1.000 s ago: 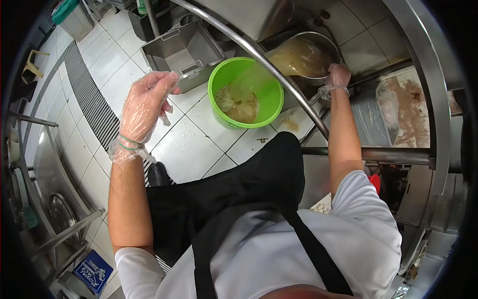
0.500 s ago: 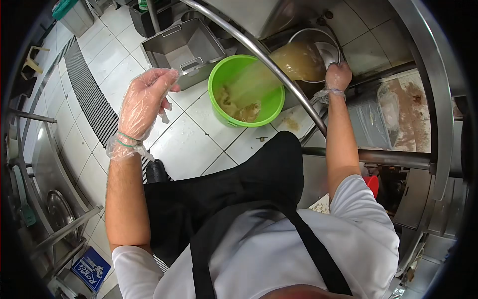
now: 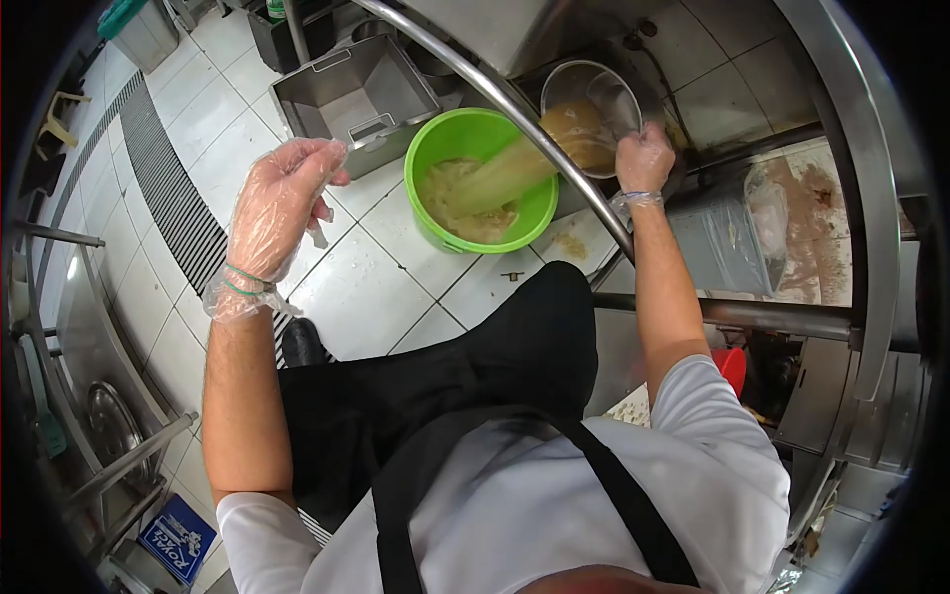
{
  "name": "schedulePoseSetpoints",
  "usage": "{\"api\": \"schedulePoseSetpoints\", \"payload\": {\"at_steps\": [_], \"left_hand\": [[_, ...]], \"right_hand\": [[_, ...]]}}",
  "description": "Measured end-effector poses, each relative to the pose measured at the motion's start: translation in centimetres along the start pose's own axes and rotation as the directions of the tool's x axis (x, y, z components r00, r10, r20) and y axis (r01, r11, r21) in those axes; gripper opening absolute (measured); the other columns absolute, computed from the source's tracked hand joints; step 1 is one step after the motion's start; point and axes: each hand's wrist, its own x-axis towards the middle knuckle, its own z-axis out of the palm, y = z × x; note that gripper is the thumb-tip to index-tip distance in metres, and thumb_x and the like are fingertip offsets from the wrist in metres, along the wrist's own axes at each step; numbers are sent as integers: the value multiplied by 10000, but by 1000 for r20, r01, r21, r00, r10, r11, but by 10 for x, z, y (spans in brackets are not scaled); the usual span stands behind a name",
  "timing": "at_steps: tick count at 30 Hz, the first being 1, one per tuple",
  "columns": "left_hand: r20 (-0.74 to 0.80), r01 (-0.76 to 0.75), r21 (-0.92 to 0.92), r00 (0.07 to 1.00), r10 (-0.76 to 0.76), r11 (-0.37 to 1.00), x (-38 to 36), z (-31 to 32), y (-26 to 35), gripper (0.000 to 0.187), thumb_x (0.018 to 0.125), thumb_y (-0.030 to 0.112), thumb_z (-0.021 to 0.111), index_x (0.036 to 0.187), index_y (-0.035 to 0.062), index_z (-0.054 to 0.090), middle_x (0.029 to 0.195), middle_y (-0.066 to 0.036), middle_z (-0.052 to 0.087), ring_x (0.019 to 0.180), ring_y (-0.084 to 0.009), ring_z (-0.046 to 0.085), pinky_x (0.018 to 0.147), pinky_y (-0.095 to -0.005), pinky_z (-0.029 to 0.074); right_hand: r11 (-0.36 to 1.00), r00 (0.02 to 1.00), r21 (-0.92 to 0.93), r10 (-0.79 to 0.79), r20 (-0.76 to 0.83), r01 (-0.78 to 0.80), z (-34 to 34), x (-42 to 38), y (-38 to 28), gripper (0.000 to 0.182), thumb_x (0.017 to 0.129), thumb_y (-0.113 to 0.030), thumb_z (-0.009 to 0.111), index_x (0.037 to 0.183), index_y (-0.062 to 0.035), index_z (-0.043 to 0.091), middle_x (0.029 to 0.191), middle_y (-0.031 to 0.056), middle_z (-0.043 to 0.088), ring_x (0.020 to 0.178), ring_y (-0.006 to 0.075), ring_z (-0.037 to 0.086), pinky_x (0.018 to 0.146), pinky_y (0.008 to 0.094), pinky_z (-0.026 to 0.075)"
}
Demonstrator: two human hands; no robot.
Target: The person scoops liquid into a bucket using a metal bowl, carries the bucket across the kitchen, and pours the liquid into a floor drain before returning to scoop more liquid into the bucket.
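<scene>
My right hand (image 3: 645,160), in a clear plastic glove, grips the rim of a round metal pot (image 3: 617,105). The pot is tipped, and cloudy yellow-brown liquid streams from it behind a metal rail into a bright green tub (image 3: 540,206) on the floor. Murky liquid with pale foam covers the tub's bottom. My left hand (image 3: 282,213), gloved too and banded at the wrist with green, hangs in the air left of the tub. Its fingers are curled in with nothing visible between them, and it touches nothing.
A rectangular steel bin (image 3: 356,94) with wire handles stands behind the tub. The curved metal rail (image 3: 505,104) crosses above the tub. A floor drain grate (image 3: 173,178) runs at left. A grey plastic container (image 3: 722,243) lies at right, and a metal rack (image 3: 139,455) stands at lower left.
My right hand and the pot have shifted left toward the tub. The falling stream looks thicker and the liquid in the tub has spread. My left hand has barely moved.
</scene>
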Motion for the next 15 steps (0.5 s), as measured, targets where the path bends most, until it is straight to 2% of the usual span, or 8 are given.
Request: {"api": "schedulePoseSetpoints", "payload": {"at_steps": [2, 4, 5, 11, 15], "left_hand": [[6, 3, 5, 1000, -3, 1000, 0, 1, 0, 375, 855, 347, 580, 975, -8, 605, 778, -47, 644, 536, -63, 488, 494, -205, 378], [-4, 11, 7, 1000, -11, 1000, 1, 1, 0, 376, 856, 346, 578, 980, -8, 605, 781, -50, 644, 539, -63, 489, 493, -206, 378], [-3, 9, 5, 1000, -9, 1000, 2, 1, -1, 376, 856, 346, 578, 980, -8, 605, 781, -50, 644, 539, -63, 489, 493, -206, 378], [3, 26, 6, 1000, -26, 1000, 6, 3, -3, 384, 854, 346, 581, 991, -12, 605, 785, -49, 644, 541, -64, 490, 487, -208, 378], [-8, 47, 22, 999, -47, 999, 9, 5, -4, 386, 843, 345, 580, 992, -9, 612, 776, -48, 636, 541, -68, 483, 497, -213, 381]], "right_hand": [[999, 1000, -31, -24, 10, 24, 1, -1, -1, 110, 688, -101, 526, 688, 9, 527, 688, 235, 581, 684, 433, 564, 613, 483, 447], [980, 989, -133, -147, 4, 147, 6, -3, 3, 98, 693, -96, 537, 655, -11, 507, 667, 206, 575, 662, 409, 569, 581, 476, 451], [969, 973, -106, -228, -31, 223, 8, -4, 4, 97, 689, -75, 554, 628, -31, 493, 644, 190, 555, 628, 395, 554, 554, 481, 443], [940, 942, -87, -334, -31, 331, 7, -5, -3, 136, 662, -32, 567, 599, -36, 447, 611, 177, 521, 585, 389, 524, 550, 488, 430], [952, 955, -88, -296, -22, 293, 9, -3, 5, 79, 678, -62, 552, 630, -29, 499, 637, 196, 544, 615, 404, 537, 580, 489, 441]]}}
